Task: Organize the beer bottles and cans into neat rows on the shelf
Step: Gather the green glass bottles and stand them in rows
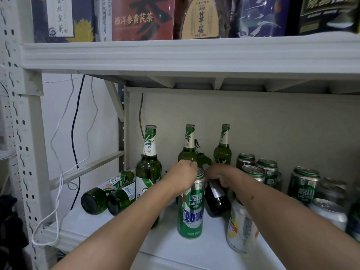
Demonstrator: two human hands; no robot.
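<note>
Green beer bottles and cans crowd the white shelf (109, 227). My left hand (181, 177) is closed around the lower body of the middle upright bottle (188, 151). My right hand (220, 175) grips a dark green bottle (217, 201) that leans with its neck tilted left behind the hands. A tall green can (191, 207) stands just in front of both hands. Another upright bottle (149, 164) stands at the left and a third (223, 151) at the right. Two bottles (95, 199) (121, 198) lie on their sides at the far left.
Several green cans (266, 169) (303, 185) and silver cans (329, 211) cluster at the right. A white and yellow can (241, 228) shows under my right forearm. The upper shelf (175, 55) hangs low overhead, loaded with boxes. Cables (75, 133) dangle beside the perforated left upright (21, 152).
</note>
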